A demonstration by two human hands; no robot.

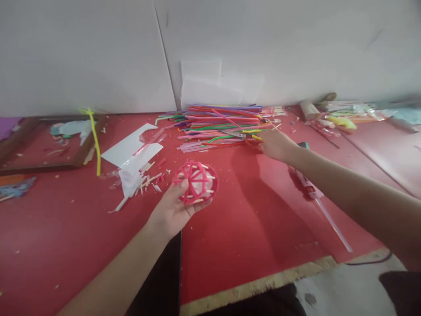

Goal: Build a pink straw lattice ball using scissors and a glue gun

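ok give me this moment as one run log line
left hand: holds round pink frame with sticks | right hand: at pipe cleaner pile, grip unclear | scissors: on pile

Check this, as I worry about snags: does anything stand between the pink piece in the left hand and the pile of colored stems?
Nothing visible does: the red tabletop shows between the pink piece in the left hand and the pile of colored stems. The white paper lies off to the left.
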